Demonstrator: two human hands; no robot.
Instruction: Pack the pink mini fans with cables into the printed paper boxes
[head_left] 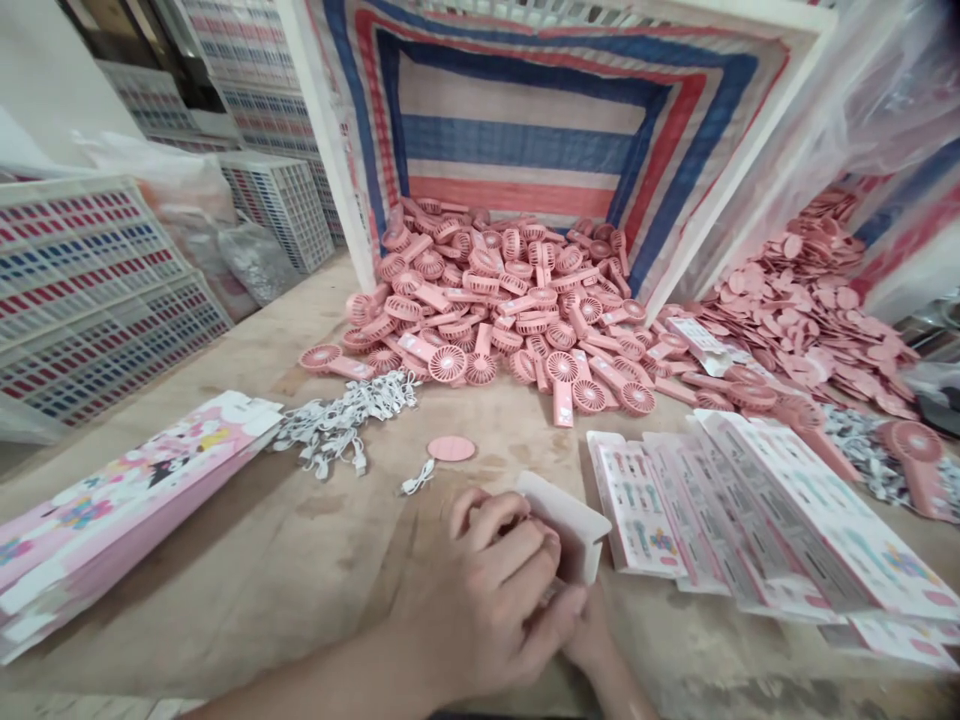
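Observation:
Near the front of the table, a small cardboard box (570,530) is held upright with its white inner side and an end flap showing. My left hand (506,585) wraps its curled fingers round the near left side of the box. Behind it, my right hand (589,635) is closed at the lower part of the same box, its fingers mostly hidden. Just beyond lie a pink oval disc (451,449) and a single bundled white cable (418,478). Whether anything is inside the box cannot be seen.
Pink handheld fans (517,300) spill from a tipped crate (517,140) lined with striped cloth. White cables (349,415) and flattened printed boxes (142,500) lie left. More flat boxes (750,510) fan out right, near heaped pink discs (810,310). Slatted crates (97,290) stand left.

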